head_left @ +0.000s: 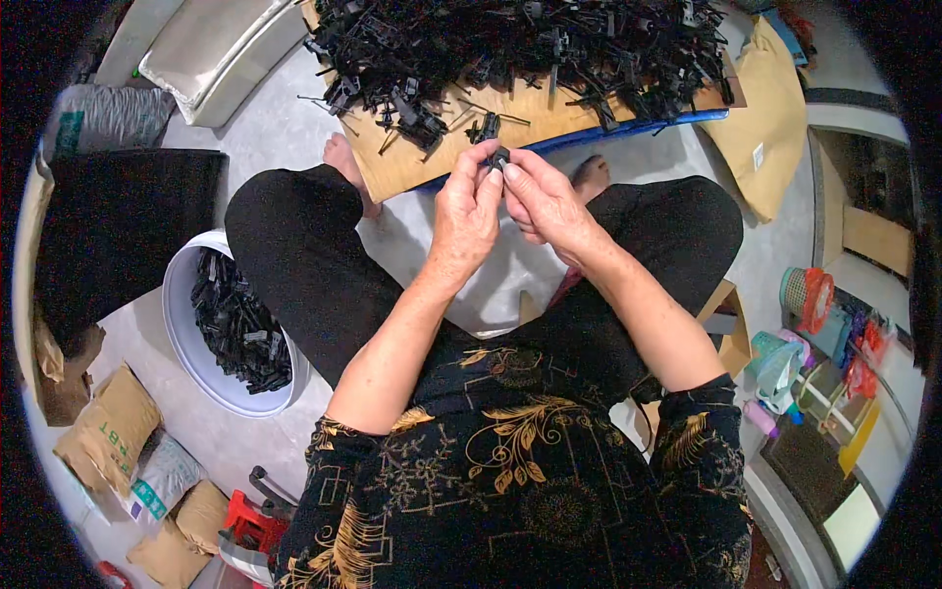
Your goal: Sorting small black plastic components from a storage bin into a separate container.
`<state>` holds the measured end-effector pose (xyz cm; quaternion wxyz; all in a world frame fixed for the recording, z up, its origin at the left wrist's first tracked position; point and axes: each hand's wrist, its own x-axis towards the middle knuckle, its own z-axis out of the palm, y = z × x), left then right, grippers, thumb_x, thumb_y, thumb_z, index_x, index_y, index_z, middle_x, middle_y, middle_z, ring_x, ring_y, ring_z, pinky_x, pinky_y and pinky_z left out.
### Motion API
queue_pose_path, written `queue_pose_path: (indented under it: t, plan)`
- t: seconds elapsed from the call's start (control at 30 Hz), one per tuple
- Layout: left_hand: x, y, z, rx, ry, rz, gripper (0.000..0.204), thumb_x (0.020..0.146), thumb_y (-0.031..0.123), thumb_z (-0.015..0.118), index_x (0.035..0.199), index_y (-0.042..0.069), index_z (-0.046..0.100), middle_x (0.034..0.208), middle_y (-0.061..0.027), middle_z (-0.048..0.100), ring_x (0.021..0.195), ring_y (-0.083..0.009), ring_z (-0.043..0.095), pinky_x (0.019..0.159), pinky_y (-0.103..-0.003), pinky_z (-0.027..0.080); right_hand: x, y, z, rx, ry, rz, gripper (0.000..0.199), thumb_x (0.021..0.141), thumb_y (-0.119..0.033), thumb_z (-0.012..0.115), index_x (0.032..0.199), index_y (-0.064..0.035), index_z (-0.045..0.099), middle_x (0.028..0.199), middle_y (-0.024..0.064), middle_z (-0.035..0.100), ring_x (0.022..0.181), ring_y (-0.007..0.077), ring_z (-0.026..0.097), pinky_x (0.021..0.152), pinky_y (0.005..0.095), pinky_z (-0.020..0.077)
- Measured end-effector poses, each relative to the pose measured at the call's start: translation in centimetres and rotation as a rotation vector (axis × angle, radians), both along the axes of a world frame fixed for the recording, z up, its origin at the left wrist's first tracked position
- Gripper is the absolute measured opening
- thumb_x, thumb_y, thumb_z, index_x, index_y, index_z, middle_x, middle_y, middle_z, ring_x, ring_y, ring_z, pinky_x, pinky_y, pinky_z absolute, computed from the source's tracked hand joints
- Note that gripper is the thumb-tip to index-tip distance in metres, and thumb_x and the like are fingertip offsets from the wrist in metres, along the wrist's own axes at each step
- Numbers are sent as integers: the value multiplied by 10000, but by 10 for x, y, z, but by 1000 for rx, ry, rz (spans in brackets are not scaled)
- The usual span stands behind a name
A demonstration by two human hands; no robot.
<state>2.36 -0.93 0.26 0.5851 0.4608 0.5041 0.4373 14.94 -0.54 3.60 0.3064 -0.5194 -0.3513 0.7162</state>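
My left hand [466, 208] and my right hand [549, 201] meet in front of the table's near edge. Both pinch one small black plastic part [499, 157] between thumbs and fingertips; its exact kind is too small to make out. Just beyond the fingers, a black part with thin rods [483, 128] lies at the edge of the wooden board [392, 167]. A large heap of similar black plastic parts [530, 49] covers most of that board.
On the floor to my left stands a white bucket [180, 294] holding black plastic pieces [240, 329]. Tan packages [113, 427] lie behind it. A tan bag [760, 128] leans at the table's right end, and a small rack with colourful items [824, 393] stands at right.
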Motion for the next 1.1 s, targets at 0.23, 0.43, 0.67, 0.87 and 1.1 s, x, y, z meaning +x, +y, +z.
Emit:
queue_pose_path:
  t: [0.23,0.43,0.67,0.87,1.1]
  plan:
    - [4,2,-5,12,138,32,276,875,67,468,1147,24,491,920,-141,614,836,-179,596,729,-292,466,-3,5,-3,-51,10,-22,256,950,-290,392,1135,-120,439,562,-88,304,431,4,246,370,172,194]
    - [5,7,-8,279,295,76,264,853,46,477,1112,25,521,901,-198,620,816,-292,630,702,-337,482,0,11,-10,-51,-20,31,248,945,-298,399,1124,-131,441,559,-89,295,423,5,240,362,171,191]
    - [-1,5,-11,308,340,96,251,858,39,468,1104,20,516,861,-176,625,748,-266,635,650,-322,487,-4,20,-11,-1,-181,133,276,933,-331,423,1111,-125,468,570,-88,340,430,8,261,361,165,194]
    - [-61,-4,55,253,166,190,275,874,-1,417,1145,-5,467,878,-113,591,684,-119,597,630,-232,479,-2,27,15,276,-260,263,310,885,-362,511,1090,-131,541,610,-91,371,497,46,356,440,209,286]
    - [-238,-48,104,406,662,609,292,889,57,439,1179,44,469,790,-52,565,612,-59,496,571,-180,411,13,49,-26,821,-1243,166,272,819,-266,540,1005,-69,511,715,197,576,673,353,582,608,429,456]
